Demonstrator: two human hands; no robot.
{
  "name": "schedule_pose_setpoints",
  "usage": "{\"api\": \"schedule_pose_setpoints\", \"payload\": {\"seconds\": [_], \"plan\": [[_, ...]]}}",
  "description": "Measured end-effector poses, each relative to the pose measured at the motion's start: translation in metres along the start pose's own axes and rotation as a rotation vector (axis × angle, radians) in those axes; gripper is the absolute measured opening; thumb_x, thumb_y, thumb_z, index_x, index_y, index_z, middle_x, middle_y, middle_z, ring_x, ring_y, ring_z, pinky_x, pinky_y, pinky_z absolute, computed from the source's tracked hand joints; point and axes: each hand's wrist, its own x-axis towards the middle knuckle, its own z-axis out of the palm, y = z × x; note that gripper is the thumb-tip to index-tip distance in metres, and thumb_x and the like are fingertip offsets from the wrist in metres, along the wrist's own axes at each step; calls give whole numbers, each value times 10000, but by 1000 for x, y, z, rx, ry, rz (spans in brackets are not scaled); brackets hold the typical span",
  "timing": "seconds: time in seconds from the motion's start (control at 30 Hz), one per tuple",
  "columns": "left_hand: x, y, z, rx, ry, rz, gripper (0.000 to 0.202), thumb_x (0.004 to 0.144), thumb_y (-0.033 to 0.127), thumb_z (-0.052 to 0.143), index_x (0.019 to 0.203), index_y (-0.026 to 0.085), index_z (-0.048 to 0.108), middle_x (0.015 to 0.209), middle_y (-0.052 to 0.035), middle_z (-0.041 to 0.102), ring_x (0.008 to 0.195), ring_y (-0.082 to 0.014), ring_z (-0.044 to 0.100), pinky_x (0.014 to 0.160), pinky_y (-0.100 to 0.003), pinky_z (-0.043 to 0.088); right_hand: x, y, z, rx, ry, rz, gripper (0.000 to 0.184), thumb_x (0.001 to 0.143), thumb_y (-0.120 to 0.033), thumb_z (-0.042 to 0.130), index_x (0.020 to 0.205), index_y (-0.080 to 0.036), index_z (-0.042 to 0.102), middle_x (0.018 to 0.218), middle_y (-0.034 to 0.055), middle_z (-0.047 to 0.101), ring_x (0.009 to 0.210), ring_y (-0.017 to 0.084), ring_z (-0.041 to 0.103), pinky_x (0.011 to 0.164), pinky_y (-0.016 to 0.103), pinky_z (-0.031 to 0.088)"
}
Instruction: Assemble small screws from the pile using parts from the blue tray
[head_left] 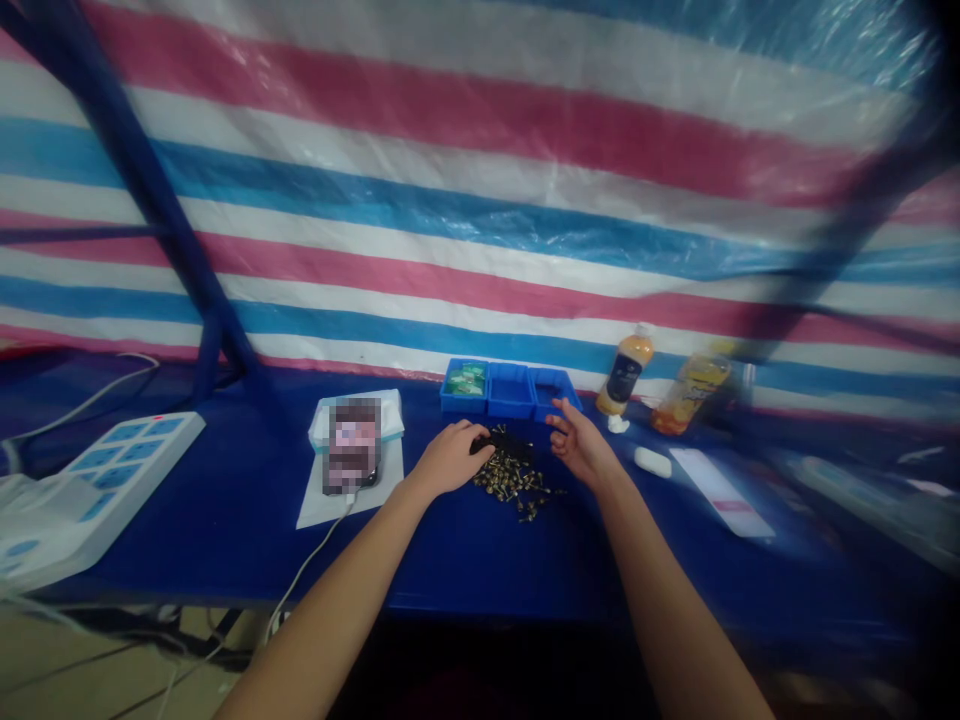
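The left hand (pixel 450 458) lies curled over the near end of a loose pile of small brass-and-black parts (pixel 514 480), its fingertips on the dark clump; it may be pinching some, though the view is too poor to be sure. The right hand (pixel 581 447) stands open with fingers spread, just beside the pile and holding nothing. The pile sits mid-tabletop (pixel 480 555), with open blue surface toward the near edge. Directly beyond it, three joined blue bins (pixel 510 390) stand near the far edge against a striped tarp (pixel 480 200); green packets (pixel 465 378) fill the left bin. A pixelated phone (pixel 352 445) on white paper (pixel 349 510) lies left, beyond it a power strip (pixel 112 480). Two bottles (pixel 626 372) (pixel 690 393) stand right.
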Motion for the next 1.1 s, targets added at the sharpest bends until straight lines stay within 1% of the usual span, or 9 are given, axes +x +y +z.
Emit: {"api": "schedule_pose_setpoints", "payload": {"seconds": [0.07, 0.1, 0.17, 0.27, 0.37, 0.5, 0.97, 1.03, 1.1], "plan": [[0, 1, -1, 0, -7, -5, 386, 901, 505, 462, 1116, 242, 643, 1063, -70, 628, 1008, -248, 588, 856, -369, 465, 4, 4, -4, -151, 62, -45, 431, 823, -591, 539, 1087, -250, 529, 815, -7, 617, 452, 80, 446, 420, 208, 314], [0, 1, -1, 0, -10, -6, 389, 899, 506, 463, 1118, 240, 643, 1065, -72, 628, 1010, -249, 587, 856, -369, 466, 6, 7, -5, -289, 99, -85, 423, 827, -579, 537, 1075, -237, 551, 809, 3, 627, 462, 89, 469, 436, 217, 334], [0, 1, -1, 0, -7, -6, 390, 898, 505, 467, 1118, 236, 644, 1068, -74, 629, 1013, -249, 586, 863, -372, 465, 9, 15, -7, -659, 155, -211, 345, 826, -503, 574, 1011, -215, 617, 796, 20, 647, 553, 123, 550, 526, 240, 404], [0, 1, 0, -3, 5, -2, 384, 902, 500, 465, 1118, 237, 644, 1078, -73, 628, 1018, -250, 585, 871, -376, 465, 10, 25, -6, -1156, 141, -363, 248, 823, -415, 617, 956, -222, 700, 869, 48, 679, 823, 193, 629, 752, 292, 456], [0, 0, 1, 2, 10, 0, 374, 903, 497, 466, 1119, 246, 642, 1077, -66, 629, 1020, -254, 584, 869, -383, 467, 9, 31, -3, -1380, 101, -416, 242, 857, -398, 595, 976, -238, 731, 975, 75, 672, 941, 222, 620, 847, 316, 436], [0, 0, 1, 16, 2, -3, 376, 901, 499, 471, 1123, 248, 640, 1076, -64, 629, 1025, -261, 581, 866, -388, 463, 6, 31, -2, -1451, 72, -424, 218, 890, -349, 561, 965, -250, 740, 1005, 76, 660, 962, 220, 613, 855, 309, 419], [1, 1, 1, 4, -4, -6, 369, 903, 486, 474, 1122, 241, 640, 1069, -62, 624, 1014, -253, 578, 872, -385, 465, 5, 30, 1, -1426, 108, -396, 171, 872, -348, 582, 924, -248, 710, 934, 37, 654, 868, 184, 597, 745, 272, 389], [1, 5, -2, -12, 18, -5, 376, 912, 480, 462, 1132, 233, 641, 1100, -66, 614, 1026, -246, 573, 885, -375, 465, 4, 29, 3, -1427, 113, -387, 175, 870, -358, 581, 931, -255, 709, 936, 32, 647, 860, 178, 593, 727, 267, 383], [-3, 11, -7, -1, 88, -4, 378, 927, 466, 442, 1152, 229, 633, 1149, -66, 596, 1054, -236, 559, 923, -370, 452, 2, 29, 3, -1420, 116, -383, 174, 869, -363, 577, 935, -266, 706, 939, 23, 642, 853, 172, 591, 717, 265, 376]]}}
